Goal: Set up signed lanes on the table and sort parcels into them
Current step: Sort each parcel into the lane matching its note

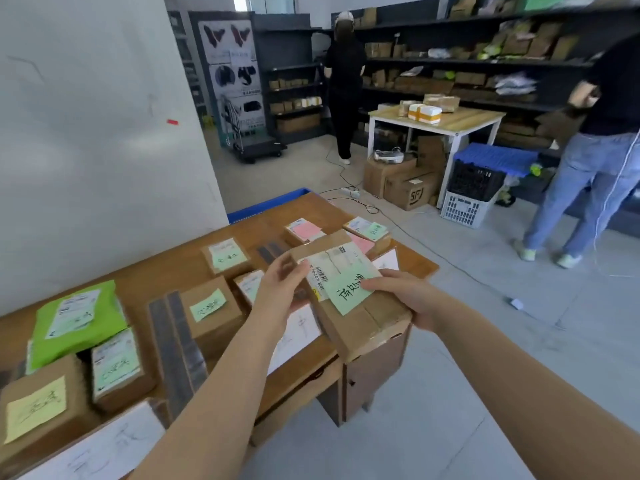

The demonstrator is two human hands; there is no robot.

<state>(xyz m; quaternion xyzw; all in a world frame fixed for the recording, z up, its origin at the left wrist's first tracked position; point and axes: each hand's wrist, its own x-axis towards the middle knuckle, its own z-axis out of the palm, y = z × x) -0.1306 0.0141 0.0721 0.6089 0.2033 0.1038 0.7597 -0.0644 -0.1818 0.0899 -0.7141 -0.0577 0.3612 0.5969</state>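
Both my hands, left (282, 285) and right (401, 296), grip one cardboard parcel (360, 306) above the table (166, 268); two dark strip pairs (180, 344) divide it.

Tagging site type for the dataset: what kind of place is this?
Probably a parcel depot or courier pickup point. Dark shelving is packed with cardboard boxes, the wooden table holds labelled parcels, and both hands hold a box bearing a barcode label.

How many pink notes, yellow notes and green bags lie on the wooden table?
Pink notes: 2
Yellow notes: 1
Green bags: 1
Total: 4
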